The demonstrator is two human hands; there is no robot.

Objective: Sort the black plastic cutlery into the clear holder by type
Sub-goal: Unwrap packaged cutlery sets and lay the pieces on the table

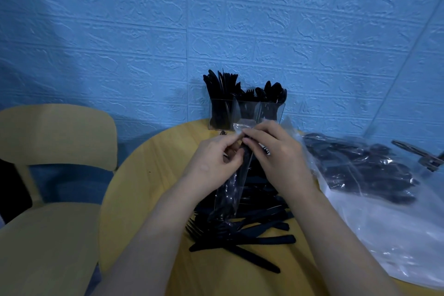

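Cutlery, where: I see loose black forks and knives heaped on the surface just under my wrists; more sit bagged to my right.
Surface: round, yellow, wood-grained, matt.
Bag: big clear plastic sack, crinkled and glossy, dark cutlery showing through it.
Holder: clear holder, rigid and see-through, straight ahead beyond both hands against the blue wall; compartments already stand full of upright pieces.
Key relation: the sleeve's long axis runs from my fingertips back toward me, open end pointing at the holder; both hands are about equally near it.
Sleeve: thin clear wrapper round a slim black piece, type unclear.
Left hand: left hand pinches the wrapper's upper edge.
Right hand: right hand pinches the same end, I judge to tear it open.
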